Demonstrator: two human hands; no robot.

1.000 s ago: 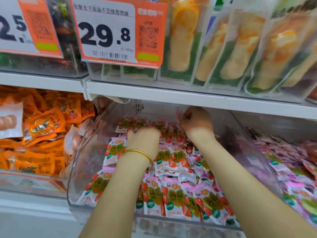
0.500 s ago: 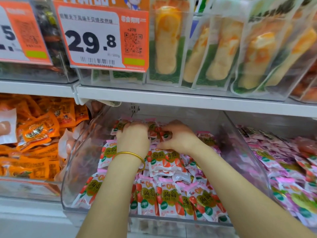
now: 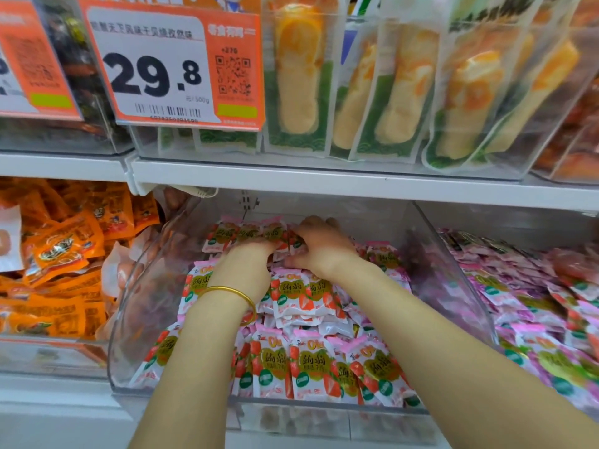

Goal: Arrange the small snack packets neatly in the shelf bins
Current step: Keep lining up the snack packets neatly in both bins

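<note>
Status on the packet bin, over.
Left hand and right hand on back row of strawberry packets, grip hidden. Front row in clear bin upright. Nothing in the way.

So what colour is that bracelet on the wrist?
Gold. The bangle shows best in the head view.

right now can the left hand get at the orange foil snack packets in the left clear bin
Probably not directly: the left hand is deep in the middle clear plastic bin, whose side wall stands between it and the orange foil snack packets. It would need to draw out first.
</note>
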